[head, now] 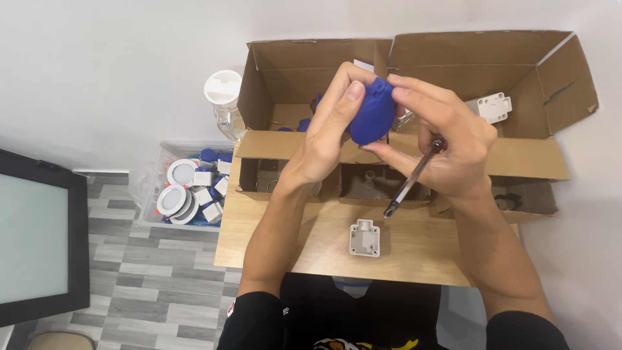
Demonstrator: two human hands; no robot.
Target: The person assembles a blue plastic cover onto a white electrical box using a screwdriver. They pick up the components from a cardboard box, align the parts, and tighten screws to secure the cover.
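At the upper centre of the frame, the left hand (327, 129) and right hand (447, 139) pinch a blue plastic part (372, 113) between their fingers above the cardboard boxes (518, 155). The right hand also clasps a screwdriver (408, 185). A white housing (364, 238) lies on the desk (414, 249) below.

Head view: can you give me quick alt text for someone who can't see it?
Both hands hold a blue plastic part above open cardboard boxes; the left hand grips its side, and the right hand also holds a screwdriver. A small white square part lies on the wooden table below.
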